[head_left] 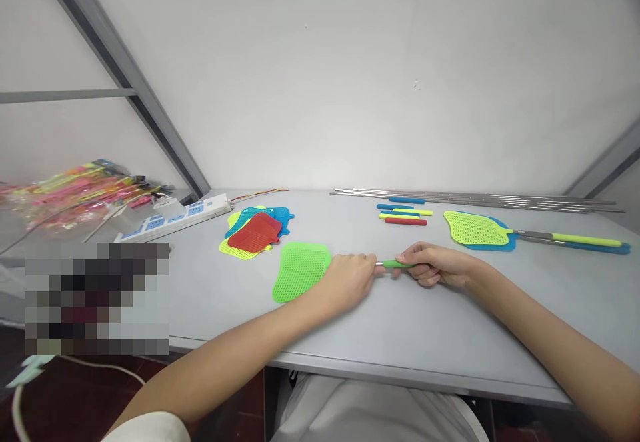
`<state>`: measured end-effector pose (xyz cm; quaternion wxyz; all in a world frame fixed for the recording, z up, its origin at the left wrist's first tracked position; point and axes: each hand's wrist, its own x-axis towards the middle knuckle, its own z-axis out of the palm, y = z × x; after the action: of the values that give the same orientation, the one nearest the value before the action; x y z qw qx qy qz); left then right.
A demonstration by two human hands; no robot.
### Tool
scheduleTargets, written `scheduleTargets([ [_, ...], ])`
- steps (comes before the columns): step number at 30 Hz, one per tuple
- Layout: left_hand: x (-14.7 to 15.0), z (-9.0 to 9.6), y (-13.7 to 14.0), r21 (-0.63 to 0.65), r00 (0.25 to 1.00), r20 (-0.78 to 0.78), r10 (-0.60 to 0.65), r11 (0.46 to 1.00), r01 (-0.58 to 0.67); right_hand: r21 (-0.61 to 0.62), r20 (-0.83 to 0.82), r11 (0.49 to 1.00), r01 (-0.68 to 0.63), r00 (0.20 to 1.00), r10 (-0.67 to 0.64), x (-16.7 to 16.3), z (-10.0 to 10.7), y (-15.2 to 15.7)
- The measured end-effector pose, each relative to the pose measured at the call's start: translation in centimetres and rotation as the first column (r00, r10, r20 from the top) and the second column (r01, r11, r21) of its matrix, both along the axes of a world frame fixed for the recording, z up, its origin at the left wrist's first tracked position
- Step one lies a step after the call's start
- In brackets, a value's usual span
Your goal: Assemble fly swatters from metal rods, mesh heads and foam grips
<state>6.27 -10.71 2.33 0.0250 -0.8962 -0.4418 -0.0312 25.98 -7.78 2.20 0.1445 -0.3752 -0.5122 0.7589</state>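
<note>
A green fly swatter [302,273] lies across the front middle of the table, its perforated head to the left. My left hand [351,281] is closed around it between the head and the handle, hiding most of the metal rod. My right hand [429,264] pinches the green handle [393,264], covering its right end. A short bit of bare rod shows between the left hand and the handle. Behind my hands lie several loose handles, among them a red handle [406,221] and a blue handle [407,200].
At the left is a pile of swatter heads with a red one [255,231] on top. Yellow and blue swatters [477,231] lie at the right. Long metal rods [475,199] run along the back wall. A power strip [175,219] and bagged swatters [85,189] are far left.
</note>
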Motion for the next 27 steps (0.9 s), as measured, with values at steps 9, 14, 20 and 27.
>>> scheduleTargets([
  [9, -0.5, 1.1, -0.1, -0.003, 0.995, 0.087, 0.037, 0.999, -0.036, 0.065, 0.029, 0.997, 0.04, 0.999, -0.042, -0.8, 0.6, -0.6],
  [14, -0.3, 1.6, -0.3, 0.01, 0.98, 0.156, 0.127, 0.991, -0.13, 0.088, 0.012, 0.995, 0.052, 0.999, -0.053, -1.1, 0.7, -1.0],
  [20, -0.4, 1.9, 0.1, 0.039, 0.971, 0.171, 0.167, 0.984, -0.176, -0.02, -0.063, 0.999, -0.034, 0.997, 0.032, -2.4, 0.6, -2.3],
  [27, -0.4, 0.9, -0.2, -0.009, 0.974, 0.161, 0.158, 0.987, -0.159, -0.137, -0.048, 0.986, -0.092, 0.995, 0.087, -2.8, 0.4, -2.7],
])
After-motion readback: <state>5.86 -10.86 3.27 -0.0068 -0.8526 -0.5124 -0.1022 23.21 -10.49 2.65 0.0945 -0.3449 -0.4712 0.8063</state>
